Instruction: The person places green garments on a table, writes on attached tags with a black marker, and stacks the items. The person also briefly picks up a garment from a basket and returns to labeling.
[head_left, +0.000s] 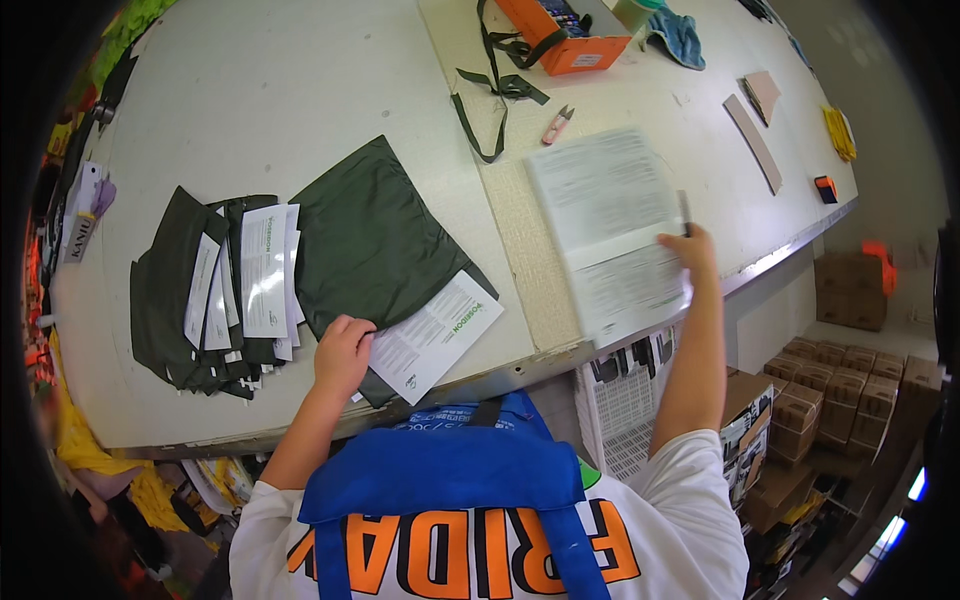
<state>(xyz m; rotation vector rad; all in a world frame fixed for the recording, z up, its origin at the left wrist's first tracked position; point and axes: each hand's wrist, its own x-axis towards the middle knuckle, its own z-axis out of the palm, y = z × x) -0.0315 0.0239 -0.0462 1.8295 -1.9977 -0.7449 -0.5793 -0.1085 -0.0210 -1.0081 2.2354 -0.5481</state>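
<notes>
Head view: on the white worktable (250,110), at its front edge, a dark green fabric pouch (385,240). At the pouch's near side, a white printed leaflet (440,335); cannot tell whether partly tucked in or merely laid against the fabric. Beside both, left hand (342,352) with fingers bent at the pouch's lip; cannot tell pinching from pressing. Farther right, right hand (690,250) grasping the right side of blurred printed sheets (605,190), near end at the front edge. Toward the left edge, a pile of pouches (165,300) with leaflets; away from the front edge, pink thread snips (557,126). Likely risks: sheets fanning or slipping over the front edge from a one-handed pull; leaflet creasing from dragged fabric.
</notes>
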